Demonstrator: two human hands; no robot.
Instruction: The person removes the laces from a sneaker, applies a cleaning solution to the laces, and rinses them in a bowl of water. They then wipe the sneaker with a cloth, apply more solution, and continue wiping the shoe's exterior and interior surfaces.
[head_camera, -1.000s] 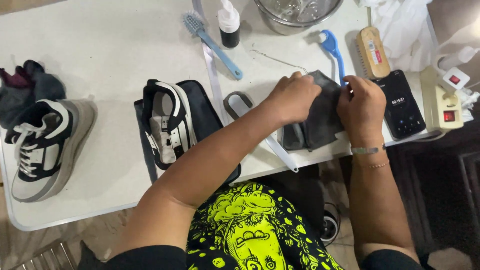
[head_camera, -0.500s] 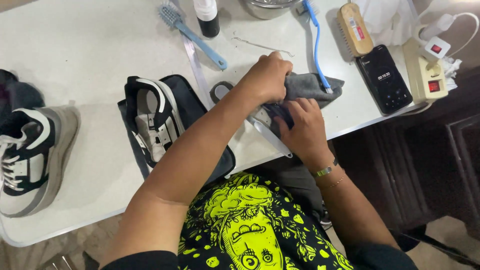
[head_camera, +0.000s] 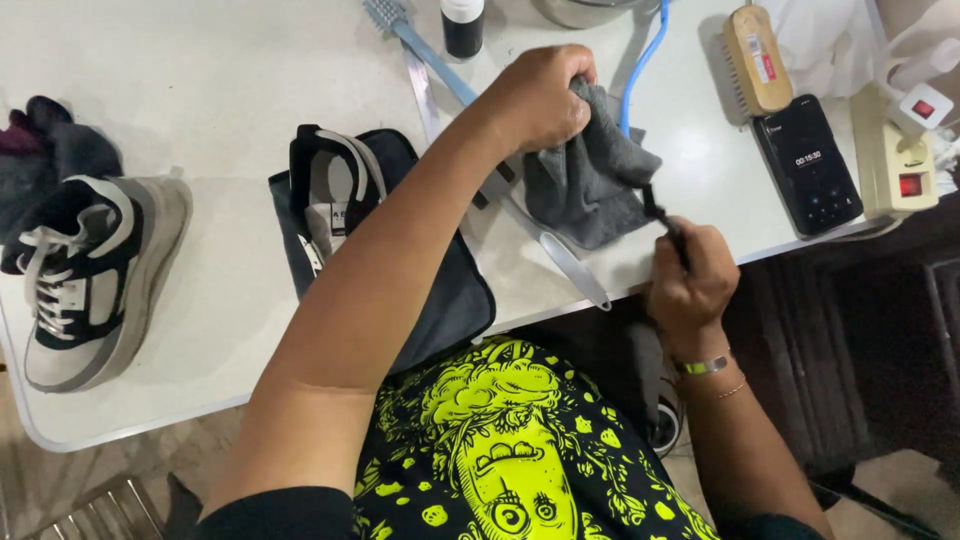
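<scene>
My left hand (head_camera: 540, 95) is shut on the upper corner of a grey cloth (head_camera: 590, 185) and holds it bunched against the white table (head_camera: 200, 80). At the table's near edge, my right hand (head_camera: 690, 280) pinches a thin black lace (head_camera: 658, 212) that runs out from under the cloth. A slim grey strip (head_camera: 565, 260) lies diagonally under my left forearm. One black, white and grey sneaker (head_camera: 335, 190) rests on a dark mat (head_camera: 450, 300) to the left of my arm.
A second sneaker (head_camera: 85, 270) lies at the far left beside dark bunched fabric (head_camera: 50, 145). At the back are a blue-handled brush (head_camera: 405, 25), a small bottle (head_camera: 462, 22) and a blue tool (head_camera: 640, 60). A wooden brush (head_camera: 755, 55), phone (head_camera: 808, 165) and power strip (head_camera: 895, 160) sit right.
My right hand has drawn back from the cloth to the table's near edge, pulling the black lace with it. My left hand has gathered the cloth's top corner.
</scene>
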